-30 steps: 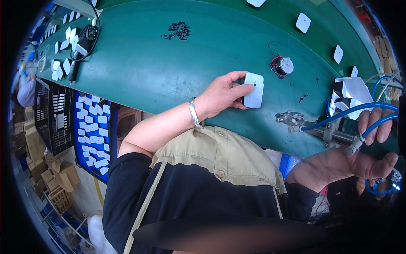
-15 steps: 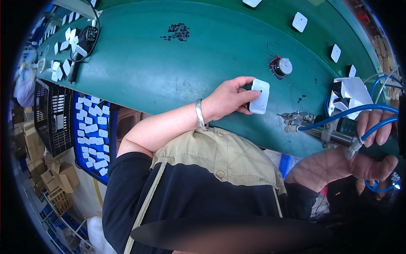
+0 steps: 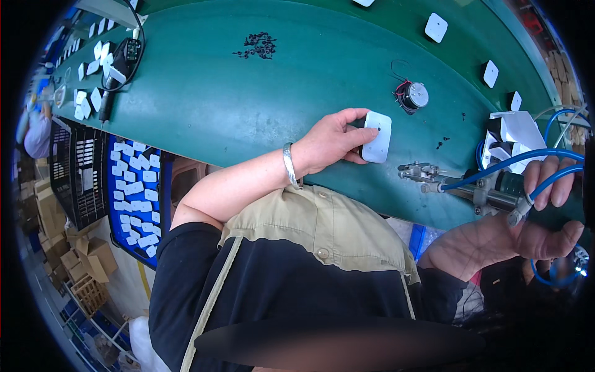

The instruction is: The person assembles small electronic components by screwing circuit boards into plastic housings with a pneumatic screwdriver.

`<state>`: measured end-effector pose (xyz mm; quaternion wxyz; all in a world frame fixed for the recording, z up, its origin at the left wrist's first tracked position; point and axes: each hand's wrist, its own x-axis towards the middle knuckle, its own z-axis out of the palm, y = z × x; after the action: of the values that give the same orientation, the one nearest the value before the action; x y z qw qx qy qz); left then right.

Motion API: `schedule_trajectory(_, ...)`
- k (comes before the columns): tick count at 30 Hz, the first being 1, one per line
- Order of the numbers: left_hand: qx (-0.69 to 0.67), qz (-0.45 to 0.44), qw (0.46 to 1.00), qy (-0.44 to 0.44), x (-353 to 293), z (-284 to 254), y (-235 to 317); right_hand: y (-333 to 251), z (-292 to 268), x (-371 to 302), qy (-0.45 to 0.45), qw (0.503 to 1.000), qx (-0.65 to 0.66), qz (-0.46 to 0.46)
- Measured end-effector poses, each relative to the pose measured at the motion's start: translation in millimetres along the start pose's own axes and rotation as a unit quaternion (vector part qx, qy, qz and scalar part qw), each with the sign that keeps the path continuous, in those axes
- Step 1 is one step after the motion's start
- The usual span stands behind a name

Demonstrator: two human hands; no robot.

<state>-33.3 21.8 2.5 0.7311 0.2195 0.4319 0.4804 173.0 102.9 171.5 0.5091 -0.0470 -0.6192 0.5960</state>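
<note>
In my left hand (image 3: 334,141) is a small white rounded-corner case (image 3: 377,137), pinched at its left side with the thumb across its face. A small dark hole shows near the thumb tip. Farther right, my right hand (image 3: 545,211) is curled around the rear of a metal power screwdriver (image 3: 493,195) with blue hoses, its thumb sticking out; part of the grip is hidden behind the tool. The screwdriver's jawed tip (image 3: 412,172) points left toward the case, apart from it. A round metal motor-like part (image 3: 415,97) with thin wires sits beyond the case.
A pile of small black screws (image 3: 257,46) lies at the far middle, with loose screws (image 3: 443,143) to the right. An open white box (image 3: 517,133) stands behind the hoses. White cases (image 3: 436,28) rest farther back. A blue tray (image 3: 162,192) and black crate (image 3: 77,170) are at left.
The screwdriver's tip has moved left, closer to the case. My left hand and the case have shifted slightly left and away from me.
</note>
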Motion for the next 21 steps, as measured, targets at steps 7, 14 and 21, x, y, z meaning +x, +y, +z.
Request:
schedule_trajectory(7, 0.027, -0.012, 0.999, -0.02, 2.8, 3.6, -1.4, 12.5, -19.0, 14.7, -0.102, 0.988, 0.106, -0.038)
schedule_trajectory(14, 0.012, -0.001, 1.0, -0.023, 3.1, 9.1, -2.7, 11.7, -15.3, 19.5, -0.15, 0.983, 0.085, -0.057)
schedule_trajectory(21, 0.027, -0.016, 0.999, -0.015, 2.7, 3.4, -0.5, -2.9, -2.2, 3.6, -0.078, 0.997, -0.021, -0.01)
